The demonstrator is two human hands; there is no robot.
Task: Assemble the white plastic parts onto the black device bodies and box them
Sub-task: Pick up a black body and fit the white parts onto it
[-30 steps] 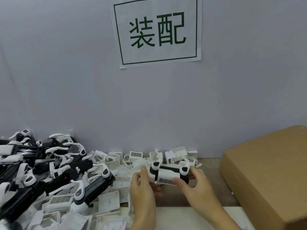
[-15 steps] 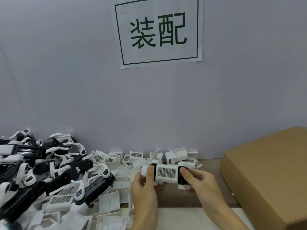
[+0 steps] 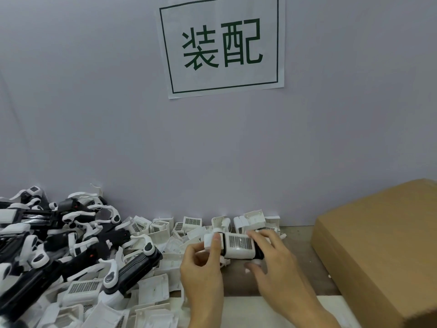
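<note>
Both hands hold one device [image 3: 238, 245] above bench [image 3: 238, 284]. Left hand [image 3: 203, 275] pinches its white end, thumb on top. Right hand [image 3: 279, 263] curls round black end, likely bracing so white cover seats. Loose white covers [image 3: 153, 287] left of grip; cardboard box [image 3: 383, 247] right, closed, probably for finished units.

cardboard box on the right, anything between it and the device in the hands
Nothing visible does. Both hands, left and right, hold the device; only bare table lies between it and the shut cardboard box.
</note>
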